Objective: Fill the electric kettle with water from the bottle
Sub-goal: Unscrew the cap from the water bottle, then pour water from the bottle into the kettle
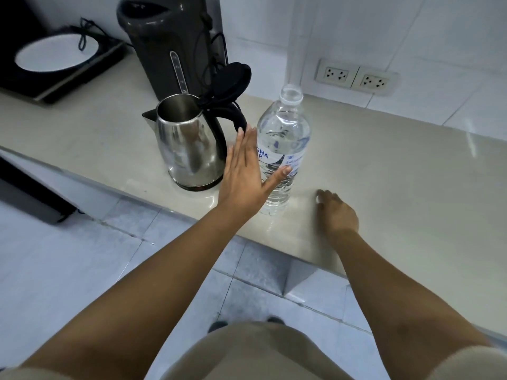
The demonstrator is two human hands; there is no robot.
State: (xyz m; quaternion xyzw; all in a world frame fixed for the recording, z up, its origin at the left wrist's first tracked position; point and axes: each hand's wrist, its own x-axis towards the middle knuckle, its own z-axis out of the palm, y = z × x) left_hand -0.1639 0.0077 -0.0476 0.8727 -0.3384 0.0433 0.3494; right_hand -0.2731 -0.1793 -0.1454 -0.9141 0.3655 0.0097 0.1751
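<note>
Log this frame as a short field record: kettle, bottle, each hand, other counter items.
kettle: steel, upright on counter, lid open
bottle: clear, upright, right of kettle, no cap visible
left hand: open, fingers flat on the bottle's left side, thumb across its front, not closed
right hand: fingertips on counter, right of bottle; cannot tell if it holds anything
other: thermo pot, hob, sockets

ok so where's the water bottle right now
In the head view the water bottle stands upright on the counter, just right of the steel kettle, with the open left hand against its left side.
</note>
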